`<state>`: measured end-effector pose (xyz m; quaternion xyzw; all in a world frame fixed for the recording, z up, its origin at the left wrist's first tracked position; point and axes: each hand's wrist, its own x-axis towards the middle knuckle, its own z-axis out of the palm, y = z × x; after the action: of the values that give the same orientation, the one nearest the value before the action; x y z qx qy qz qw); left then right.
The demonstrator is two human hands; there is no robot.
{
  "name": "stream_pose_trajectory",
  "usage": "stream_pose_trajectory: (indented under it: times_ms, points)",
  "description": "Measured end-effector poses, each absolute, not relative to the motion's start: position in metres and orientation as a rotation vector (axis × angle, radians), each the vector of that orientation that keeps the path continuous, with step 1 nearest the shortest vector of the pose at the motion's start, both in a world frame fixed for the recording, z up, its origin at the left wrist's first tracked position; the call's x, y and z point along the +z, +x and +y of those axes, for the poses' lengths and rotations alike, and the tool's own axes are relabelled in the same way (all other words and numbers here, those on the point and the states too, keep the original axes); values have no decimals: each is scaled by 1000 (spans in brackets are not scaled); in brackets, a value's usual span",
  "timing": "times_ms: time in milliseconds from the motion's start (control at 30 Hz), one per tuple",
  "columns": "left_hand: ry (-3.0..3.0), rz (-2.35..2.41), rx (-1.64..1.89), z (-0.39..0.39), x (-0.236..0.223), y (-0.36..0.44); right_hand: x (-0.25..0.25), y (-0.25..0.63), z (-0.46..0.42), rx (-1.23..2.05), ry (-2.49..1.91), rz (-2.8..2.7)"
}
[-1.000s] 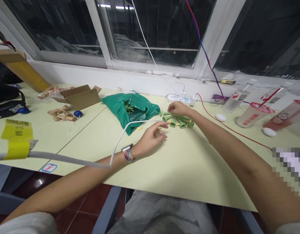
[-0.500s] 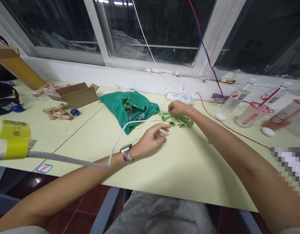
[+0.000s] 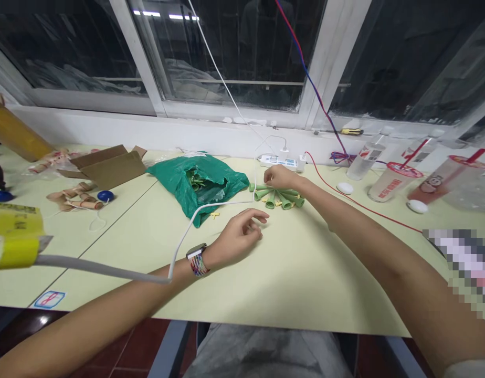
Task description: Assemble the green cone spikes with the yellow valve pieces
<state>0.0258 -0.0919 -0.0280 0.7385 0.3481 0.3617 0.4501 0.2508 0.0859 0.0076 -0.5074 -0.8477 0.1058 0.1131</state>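
Note:
A fan of rolled green paper tubes (image 3: 277, 198) lies on the pale yellow table (image 3: 305, 273), with small yellow pieces among them. My right hand (image 3: 280, 178) rests on the fan's hub, fingers closed over the inner ends of the tubes. My left hand (image 3: 240, 236) lies a little nearer me on the tabletop, fingers loosely curled and holding nothing. A white cable (image 3: 211, 203) runs over my left forearm and past those fingers. Left of the tubes sits a crumpled green plastic bag (image 3: 197, 189) with green pieces inside.
A cardboard box (image 3: 108, 167), tan paper rolls (image 3: 73, 197) and a blue ball (image 3: 105, 196) stand at left. A power strip (image 3: 280, 161) lies behind my hands. Plastic cups (image 3: 392, 182), a bottle (image 3: 364, 165) and a red cable (image 3: 368, 210) are at right.
My left hand has drawn back slightly from the green tubes toward me. The whole scene has shifted left in the picture as my head turned right. My right hand stays on the tubes.

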Motion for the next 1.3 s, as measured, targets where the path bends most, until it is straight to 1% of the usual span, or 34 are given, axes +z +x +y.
stream_pose_trajectory:
  times_ms: [167,333,400,500,567,633,733,867,933,1000,1067,1167,1300]
  points:
    - [1843,876,891,-91,-33,23,32,282,64,259,-1402,-2277]
    - [1900,850,872,-89,-36,22,48,351,-7,257,-1582,-2344]
    - [1915,847,877,-89,-35,22,46,374,-42,308,-1672,-2361]
    - [1918,853,883,-89,-34,22,28,394,-85,459,-1783,-2332]
    - [1902,857,885,-88,-33,23,14,397,-101,459,-1846,-2315]
    - [1883,860,887,-87,-31,24,5,391,-107,404,-1834,-2297]
    - [1885,851,890,-86,-30,23,7,363,-105,435,-1629,-2193]
    - [1915,796,917,-86,-27,22,16,298,-97,812,-1252,-1904]
    - [1913,773,952,-87,-26,22,15,265,-90,975,-1144,-1781]
    - [1923,779,1010,-86,-26,22,10,237,-82,1064,-1115,-1706]
    - [1949,804,1080,-82,-25,22,6,218,-73,1077,-1119,-1679]
    - [1987,858,1175,-72,-22,16,1,202,-62,1087,-1094,-1640]
    - [2042,1041,1291,-54,-12,-1,-16,188,-57,1190,-1028,-1519]
